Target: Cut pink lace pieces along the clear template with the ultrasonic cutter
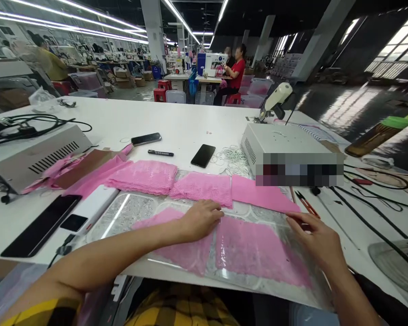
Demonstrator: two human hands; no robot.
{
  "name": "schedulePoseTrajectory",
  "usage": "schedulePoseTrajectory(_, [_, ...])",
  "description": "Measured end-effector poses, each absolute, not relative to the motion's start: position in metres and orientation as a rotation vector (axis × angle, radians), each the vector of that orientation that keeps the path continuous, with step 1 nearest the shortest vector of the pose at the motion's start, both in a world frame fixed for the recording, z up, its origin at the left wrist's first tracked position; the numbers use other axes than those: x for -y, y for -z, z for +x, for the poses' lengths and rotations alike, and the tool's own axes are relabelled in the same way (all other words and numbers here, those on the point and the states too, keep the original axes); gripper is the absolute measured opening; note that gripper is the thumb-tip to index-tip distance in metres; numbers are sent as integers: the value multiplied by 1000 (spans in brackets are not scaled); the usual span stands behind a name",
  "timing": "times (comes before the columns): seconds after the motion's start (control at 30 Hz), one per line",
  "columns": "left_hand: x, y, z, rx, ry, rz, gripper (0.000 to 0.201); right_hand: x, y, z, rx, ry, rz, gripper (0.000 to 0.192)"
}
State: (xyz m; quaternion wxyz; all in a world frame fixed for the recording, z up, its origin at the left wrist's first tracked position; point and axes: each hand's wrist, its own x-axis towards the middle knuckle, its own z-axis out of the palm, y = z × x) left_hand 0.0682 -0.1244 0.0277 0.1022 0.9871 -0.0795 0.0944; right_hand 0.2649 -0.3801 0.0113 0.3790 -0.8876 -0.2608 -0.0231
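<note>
My left hand (201,219) lies palm down on the clear plastic sheet (141,203), fingers loosely bent, with nothing visible in them. Its fingertips are near a stack of pink lace pieces (204,185). My right hand (314,235) has thumb and forefinger pinched at the sheet's right side, by the tip of a smooth pink fabric piece (258,192); what they grip is hidden. Beneath the plastic, a flat pink piece (255,249) lies between my hands. Another pink piece (193,251) is partly covered by my left forearm. A second pink lace stack (144,175) sits farther left.
Grey metal boxes (285,140) flank the work area, with black cables on both sides. Two phones, a marker (160,153) and tangled pale thread (233,156) lie behind the stacks. Tweezers (308,203) rest beyond my right hand. People work at machines in the background.
</note>
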Motion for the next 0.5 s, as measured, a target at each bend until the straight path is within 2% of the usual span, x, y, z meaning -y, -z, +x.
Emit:
schedulePoseTrajectory(0.2, [139,-27,93,349,-166,2989,8,327,-3,304,828,-26,-2294,42])
schedulePoseTrajectory(0.33, [144,-28,124,272,-103,2989,12,319,8,317,923,-82,-2343,33])
schedulePoseTrajectory(0.5, [122,-30,163,100,-44,2949,16,321,11,317,921,-68,-2392,34])
